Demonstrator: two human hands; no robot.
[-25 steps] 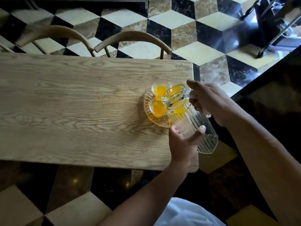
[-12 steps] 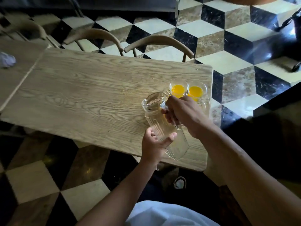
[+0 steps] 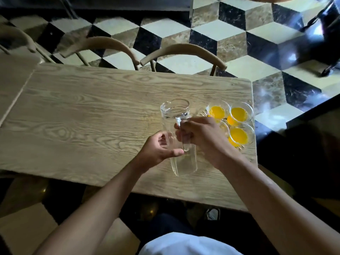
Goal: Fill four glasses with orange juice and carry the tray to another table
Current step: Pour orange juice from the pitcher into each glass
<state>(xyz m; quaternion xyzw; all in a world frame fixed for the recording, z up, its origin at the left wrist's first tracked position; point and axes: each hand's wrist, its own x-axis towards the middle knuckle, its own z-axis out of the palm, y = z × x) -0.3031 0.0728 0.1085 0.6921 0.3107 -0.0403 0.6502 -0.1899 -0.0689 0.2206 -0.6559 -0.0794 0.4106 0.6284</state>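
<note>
- Left hand (image 3: 159,150): bare, no glove, no ring or band seen on the fingers (image 3: 161,139).
- Left forearm, behind those fingers: bare from wrist to frame edge, no sleeve, no watch.
- Right hand (image 3: 203,138): bare, no glove, no jewellery seen near the fingers (image 3: 181,130).
- Right forearm: bare behind the wrist, no sleeve or strap in view.
- Torso: white garment (image 3: 185,244), well back from both sets of fingers, at the bottom edge.
</note>
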